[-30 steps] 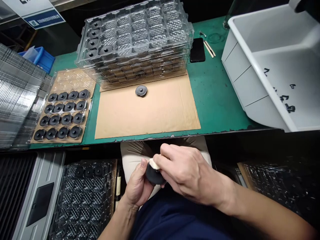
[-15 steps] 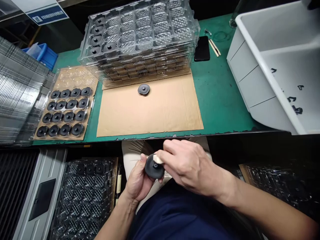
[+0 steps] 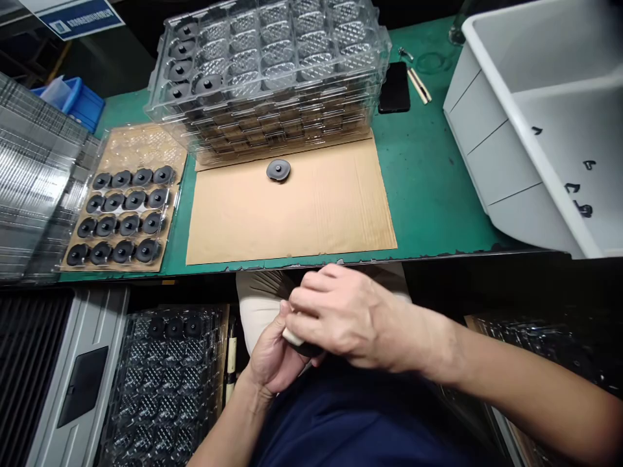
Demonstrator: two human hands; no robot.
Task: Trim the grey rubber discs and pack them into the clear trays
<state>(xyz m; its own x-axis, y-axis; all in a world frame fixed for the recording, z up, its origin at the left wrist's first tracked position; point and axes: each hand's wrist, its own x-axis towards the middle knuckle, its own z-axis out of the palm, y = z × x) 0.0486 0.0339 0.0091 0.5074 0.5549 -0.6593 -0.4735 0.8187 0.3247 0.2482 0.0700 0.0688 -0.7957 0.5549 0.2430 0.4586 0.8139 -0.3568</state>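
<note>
At the counter's edge [image 3: 438, 194], the left hand [image 3: 273, 355] holds a disc [image 3: 306, 350] in a closed grip; the right hand [image 3: 341, 318] pinches a pad [image 3: 291, 337] over it. Steady support, light pressure should serve.

Our pad [image 3: 292, 336] is cream, the held disc [image 3: 307, 351] black, our top [image 3: 335, 415] navy and our trousers [image 3: 254, 305] off-white. We see a green tabletop [image 3: 428, 188], tan cardboard [image 3: 292, 224], a dark grey loose disc [image 3: 278, 170], 16 black tray discs [image 3: 135, 200] and clear trays [image 3: 276, 50] patterned with pale slanting dashes. The bin [image 3: 523, 120] is light grey, the crate [image 3: 91, 107] blue.
</note>
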